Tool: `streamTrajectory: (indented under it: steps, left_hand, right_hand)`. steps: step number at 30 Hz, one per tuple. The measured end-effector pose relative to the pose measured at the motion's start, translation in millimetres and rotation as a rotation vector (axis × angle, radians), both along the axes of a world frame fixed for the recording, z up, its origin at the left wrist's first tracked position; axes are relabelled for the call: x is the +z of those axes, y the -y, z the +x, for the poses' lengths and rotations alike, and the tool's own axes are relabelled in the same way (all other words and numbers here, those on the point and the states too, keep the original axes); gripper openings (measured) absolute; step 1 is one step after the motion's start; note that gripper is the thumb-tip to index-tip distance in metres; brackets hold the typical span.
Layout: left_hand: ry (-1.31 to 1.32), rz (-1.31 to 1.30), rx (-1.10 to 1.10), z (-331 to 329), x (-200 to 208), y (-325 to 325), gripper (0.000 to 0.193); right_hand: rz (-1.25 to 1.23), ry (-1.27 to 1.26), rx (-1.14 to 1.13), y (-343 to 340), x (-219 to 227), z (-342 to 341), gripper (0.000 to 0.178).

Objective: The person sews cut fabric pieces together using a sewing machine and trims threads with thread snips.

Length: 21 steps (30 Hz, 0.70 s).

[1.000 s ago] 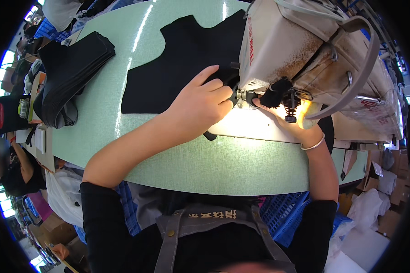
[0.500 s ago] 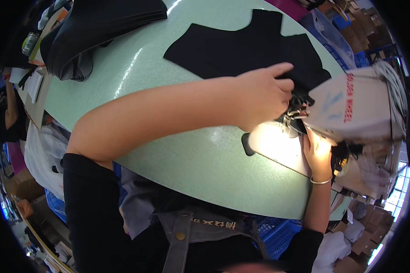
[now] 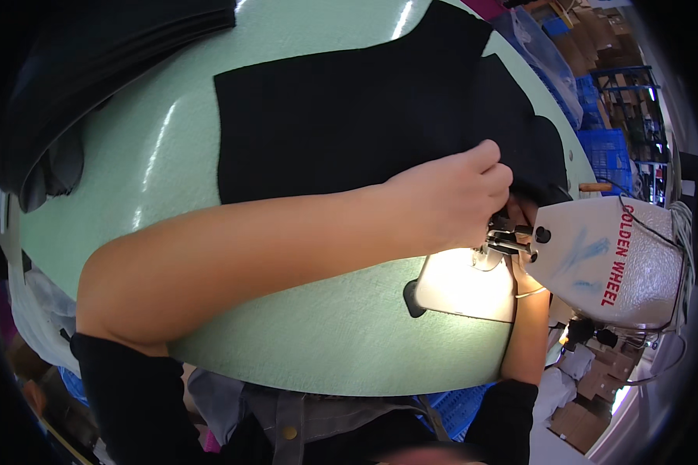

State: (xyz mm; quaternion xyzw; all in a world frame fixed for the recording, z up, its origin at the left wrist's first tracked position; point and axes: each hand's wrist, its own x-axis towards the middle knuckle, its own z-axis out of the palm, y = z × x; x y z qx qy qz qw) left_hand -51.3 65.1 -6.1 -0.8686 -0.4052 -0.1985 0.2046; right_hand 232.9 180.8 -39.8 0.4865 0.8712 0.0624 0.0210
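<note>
A large black fabric piece (image 3: 326, 128) lies flat over the far part of the pale green table, its right end bunched beside the sewing machine head (image 3: 597, 256). My left hand (image 3: 465, 194) reaches across from the left and rests on this fabric, fingers curled in a pinch at its edge, just left of the presser foot (image 3: 504, 242). Beyond the needle area is my right hand (image 3: 522, 213), close against the fabric. The machine head covers most of it, so its grip is hidden. A bangle circles the right wrist.
Lamp light falls on the pale machine plate (image 3: 465, 287) set in the green table (image 3: 326, 325). Stacked black fabric pieces (image 3: 132, 54) hang over the far left side. Blue crates (image 3: 603, 151) and cardboard boxes stand beyond the table at the right.
The black fabric has turned and spread further left and nearer. My right hand has moved forward, from beside the lit plate to behind the needle area. My left fingers have curled in more.
</note>
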Motion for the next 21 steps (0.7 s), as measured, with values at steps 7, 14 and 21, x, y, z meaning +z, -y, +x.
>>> streamTrajectory:
  steps: [7,14,21]
  left_hand:
    - [0.071,-0.005,-0.033,0,4,0,0.008]
    - [0.136,0.104,-0.052,-1,-2,-6,0.004]
    - [0.045,-0.082,-0.125,-7,0,-5,0.009]
  right_hand:
    - [-0.429,-0.775,-0.189,13,-1,-3,0.037]
    - [-0.578,-1.018,-0.123,19,-5,1,0.034]
    - [-0.573,-0.807,-0.290,20,-3,-19,0.031]
